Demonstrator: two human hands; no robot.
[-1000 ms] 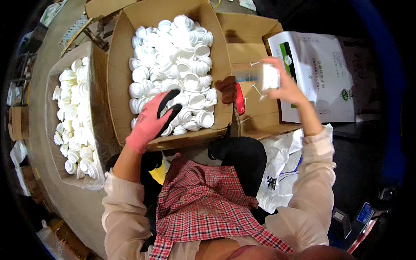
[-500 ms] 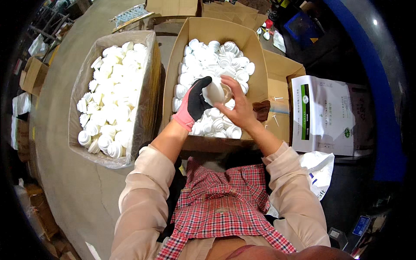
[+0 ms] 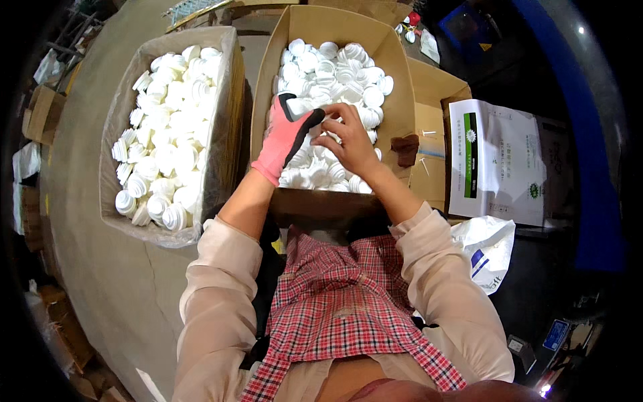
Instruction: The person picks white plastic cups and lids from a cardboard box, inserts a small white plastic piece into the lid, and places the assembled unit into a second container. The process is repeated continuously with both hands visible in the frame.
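Observation:
My left hand (image 3: 284,137), in a pink and black work glove, is closed around a white round plastic part (image 3: 301,106) above the open cardboard box (image 3: 375,27). The glove hides much of that part. Bare and bent at the fingers, my right hand (image 3: 351,144) is close beside the left thumb, its fingertips near the part's edge. What lies between those fingertips cannot be made out. Below both hands, a heap of similar white ridged plastic parts (image 3: 328,175) fills the box.
A plastic-lined box (image 3: 231,87) of cream-white ridged parts (image 3: 164,157) stands on the left. To the right are a cardboard flap with a dark brown cloth (image 3: 404,150) and small white sticks, a printed white carton (image 3: 502,167), and a white plastic bag (image 3: 487,251).
The left hand has rolled over, now showing the pink back of its glove, and tilted the white part. The right hand has moved slightly left and curled its fingers. The view has shifted a little.

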